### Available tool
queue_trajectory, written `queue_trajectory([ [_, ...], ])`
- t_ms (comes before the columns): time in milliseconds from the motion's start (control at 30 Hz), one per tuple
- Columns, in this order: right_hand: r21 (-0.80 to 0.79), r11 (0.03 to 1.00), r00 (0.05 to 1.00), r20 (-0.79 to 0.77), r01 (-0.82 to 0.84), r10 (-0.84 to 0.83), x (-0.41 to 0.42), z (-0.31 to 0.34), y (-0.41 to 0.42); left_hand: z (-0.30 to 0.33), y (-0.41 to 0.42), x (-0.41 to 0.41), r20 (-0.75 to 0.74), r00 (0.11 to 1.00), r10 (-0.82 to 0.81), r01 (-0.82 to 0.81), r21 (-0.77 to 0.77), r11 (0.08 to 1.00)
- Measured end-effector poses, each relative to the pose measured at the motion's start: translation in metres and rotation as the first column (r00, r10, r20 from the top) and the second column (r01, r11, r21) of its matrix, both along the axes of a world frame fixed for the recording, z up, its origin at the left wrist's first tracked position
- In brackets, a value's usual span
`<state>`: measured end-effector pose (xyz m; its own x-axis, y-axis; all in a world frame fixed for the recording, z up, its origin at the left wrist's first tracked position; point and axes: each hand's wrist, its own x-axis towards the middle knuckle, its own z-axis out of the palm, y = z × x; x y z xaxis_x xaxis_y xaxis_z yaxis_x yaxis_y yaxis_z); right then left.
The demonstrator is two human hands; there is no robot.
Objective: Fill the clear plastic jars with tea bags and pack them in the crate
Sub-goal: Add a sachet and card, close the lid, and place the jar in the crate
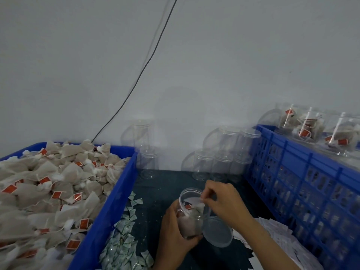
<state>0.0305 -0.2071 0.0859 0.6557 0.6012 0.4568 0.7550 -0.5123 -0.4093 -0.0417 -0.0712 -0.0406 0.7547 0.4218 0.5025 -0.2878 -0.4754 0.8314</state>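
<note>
Left hand [176,228]: wrapped round the side of the clear jar [191,215], fingers curled under it, holding it tilted with the mouth up and toward the wall.
Right hand [224,203]: over the jar mouth, thumb and fingertips pinching a tea bag [197,207] at the rim, bag half inside.
Jar contents: a few tea bags already in there, one red tag showing through the plastic.
Lid [218,230]: clear, lying on the dark worktop [159,193] just right of the jar, touching or nearly, can't tell which.
Tea bag bin [109,211]: blue, solid-walled, along the left edge of the worktop, heaped with loose tea bags [48,188] with red tags.
Crate [303,182]: blue lattice one along the right edge, filled jars [311,129] poking up above its rim at the far end.
Empty jars [220,156]: clear, stacked two high at the back edge against the wall, more of them [145,149] next to the bin's far corner.
Small packets [126,234]: pale greenish, strewn along the bin's wall on the worktop.
White slips [272,230]: pile near the right front, beside the crate, too blurry to read.
Cable [148,61]: dark, running down the wall behind the bin.
</note>
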Motion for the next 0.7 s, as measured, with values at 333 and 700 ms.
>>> queue_trajectory([
  [333, 0.162, 0.905, 0.91, 0.064, 0.395, -0.409, 0.033, -0.039, -0.103, -0.003, 0.001, 0.003, -0.027, 0.998, 0.05, -0.052, -0.085, 0.995],
  [700, -0.498, 0.832, 0.928, -0.128, 0.245, -0.35, 0.044, -0.075, -0.106, -0.003, 0.001, 0.001, -0.021, 0.998, 0.057, -0.058, -0.092, 0.994],
])
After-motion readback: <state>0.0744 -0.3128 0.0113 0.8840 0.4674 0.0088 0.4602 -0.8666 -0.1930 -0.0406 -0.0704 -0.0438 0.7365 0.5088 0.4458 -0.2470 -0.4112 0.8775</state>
